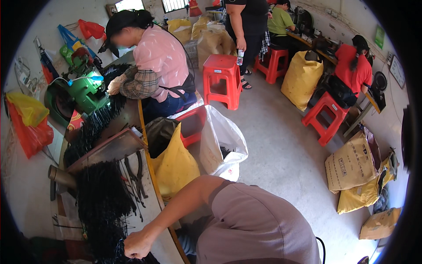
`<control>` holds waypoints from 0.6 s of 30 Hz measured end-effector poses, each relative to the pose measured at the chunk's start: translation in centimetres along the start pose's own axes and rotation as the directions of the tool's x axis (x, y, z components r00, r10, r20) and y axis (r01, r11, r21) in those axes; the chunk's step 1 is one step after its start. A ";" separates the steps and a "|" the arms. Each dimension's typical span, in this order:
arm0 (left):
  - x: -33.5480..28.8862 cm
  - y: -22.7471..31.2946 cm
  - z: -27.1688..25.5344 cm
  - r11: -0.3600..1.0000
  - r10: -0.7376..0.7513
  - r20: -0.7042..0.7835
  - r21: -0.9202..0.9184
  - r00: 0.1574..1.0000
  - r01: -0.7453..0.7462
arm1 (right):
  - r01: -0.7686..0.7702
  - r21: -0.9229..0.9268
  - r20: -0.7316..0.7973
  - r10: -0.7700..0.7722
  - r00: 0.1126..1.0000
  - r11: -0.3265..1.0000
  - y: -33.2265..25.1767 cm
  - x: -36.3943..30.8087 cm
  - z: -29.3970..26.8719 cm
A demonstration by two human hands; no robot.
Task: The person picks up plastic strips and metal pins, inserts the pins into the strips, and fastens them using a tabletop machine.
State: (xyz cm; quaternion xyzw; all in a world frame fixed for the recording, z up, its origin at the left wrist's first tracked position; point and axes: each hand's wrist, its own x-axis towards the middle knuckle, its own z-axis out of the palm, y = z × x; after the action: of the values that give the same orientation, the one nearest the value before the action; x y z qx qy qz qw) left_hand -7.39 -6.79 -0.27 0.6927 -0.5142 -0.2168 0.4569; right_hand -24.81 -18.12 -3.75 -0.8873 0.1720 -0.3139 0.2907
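My right hand [138,244] is over the near end of the workbench, its fingers curled closed. Whatever they grip, if anything, I cannot make out. Beside and beneath it lies a large heap of thin black strands [103,193], which look like cut wires or strips. Pliers-like dark hand tools [137,176] rest on the white bench top [151,207] just past the hand. My left hand does not show.
A co-worker in pink [154,53] works at a green machine [90,90] farther along the bench. A yellow sack [176,165] and a white sack [222,136] stand beside the bench. Red stools [221,66], more sacks and other people occupy the room behind.
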 end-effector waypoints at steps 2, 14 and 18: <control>0.0 0.0 0.0 0.998 0.018 -0.001 -0.057 1.000 -0.018 | -0.006 0.017 -0.016 0.006 1.000 1.000 -0.1 0.0 -0.3; 0.2 -0.5 -0.2 0.999 0.045 0.001 0.004 0.999 -0.045 | -0.051 0.065 -0.082 0.056 0.995 0.997 -0.2 0.1 -1.1; -0.8 0.2 0.0 1.000 0.024 -0.010 0.002 1.000 -0.024 | 0.005 0.107 -0.112 0.007 0.994 0.994 1.3 0.7 0.4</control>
State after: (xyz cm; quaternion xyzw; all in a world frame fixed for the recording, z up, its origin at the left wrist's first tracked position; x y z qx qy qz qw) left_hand -7.80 -6.08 -0.25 0.6880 -0.5203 -0.2074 0.4615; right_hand -24.20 -19.29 -4.45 -0.8513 0.1715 -0.3719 0.3280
